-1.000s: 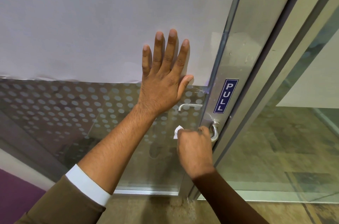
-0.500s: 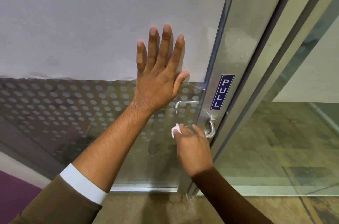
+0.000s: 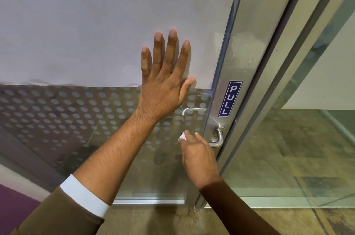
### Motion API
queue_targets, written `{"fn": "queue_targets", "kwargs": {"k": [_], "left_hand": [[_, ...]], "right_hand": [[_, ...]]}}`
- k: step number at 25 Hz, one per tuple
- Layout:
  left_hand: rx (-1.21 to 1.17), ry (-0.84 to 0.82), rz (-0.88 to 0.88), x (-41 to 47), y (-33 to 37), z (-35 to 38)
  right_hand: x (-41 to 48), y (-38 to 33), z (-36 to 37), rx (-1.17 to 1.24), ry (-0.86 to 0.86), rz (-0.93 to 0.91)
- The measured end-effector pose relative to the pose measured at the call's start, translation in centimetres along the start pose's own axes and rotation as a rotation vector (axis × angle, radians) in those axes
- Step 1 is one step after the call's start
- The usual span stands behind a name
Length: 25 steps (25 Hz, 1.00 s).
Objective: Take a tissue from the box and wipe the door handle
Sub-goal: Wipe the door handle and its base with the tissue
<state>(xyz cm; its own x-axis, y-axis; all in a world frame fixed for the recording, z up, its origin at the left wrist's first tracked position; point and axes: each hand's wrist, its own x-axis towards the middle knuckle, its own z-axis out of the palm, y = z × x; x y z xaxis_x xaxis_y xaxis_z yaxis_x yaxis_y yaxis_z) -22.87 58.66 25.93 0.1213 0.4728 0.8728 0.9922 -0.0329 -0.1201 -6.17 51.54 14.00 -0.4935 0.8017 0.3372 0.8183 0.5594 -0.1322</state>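
A metal lever door handle (image 3: 218, 137) juts from the aluminium door stile, below a blue PULL sticker (image 3: 229, 99). My right hand (image 3: 198, 155) covers the handle's lever part and holds a small white tissue (image 3: 181, 137), which peeks out at the fingertips on the left. Only the handle's curved neck and rose show. My left hand (image 3: 166, 79) lies flat and spread against the glass door (image 3: 80, 42), above and left of the handle. The tissue box is out of view.
The door has a frosted upper panel and a dotted lower band. A second handle (image 3: 189, 110) shows through the glass on the far side. A fixed glass panel (image 3: 307, 138) stands to the right of the frame. Tiled floor lies below.
My right hand with the tissue has slid left along the lever, away from the handle's neck, which is now uncovered. My left hand stays flat on the glass.
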Motion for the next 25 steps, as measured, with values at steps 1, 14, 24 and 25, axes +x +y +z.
{"fn": "queue_targets", "kwargs": {"k": [1,14,24,25], "left_hand": [[0.003,-0.001,-0.001,0.0,0.0,0.0],[0.017,0.008,-0.020,0.1,0.1,-0.2],[0.026,-0.005,-0.023,0.1,0.2,-0.5],[0.023,-0.008,-0.023,0.1,0.2,-0.5]], "right_hand": [[-0.4,0.6,-0.2,-0.006,-0.002,-0.028],[-3.4,7.7,-1.0,0.051,0.153,0.088],[0.7,0.0,-1.2,0.007,-0.032,0.096],[1.6,-0.7,-1.4,0.032,-0.067,0.133]]}}
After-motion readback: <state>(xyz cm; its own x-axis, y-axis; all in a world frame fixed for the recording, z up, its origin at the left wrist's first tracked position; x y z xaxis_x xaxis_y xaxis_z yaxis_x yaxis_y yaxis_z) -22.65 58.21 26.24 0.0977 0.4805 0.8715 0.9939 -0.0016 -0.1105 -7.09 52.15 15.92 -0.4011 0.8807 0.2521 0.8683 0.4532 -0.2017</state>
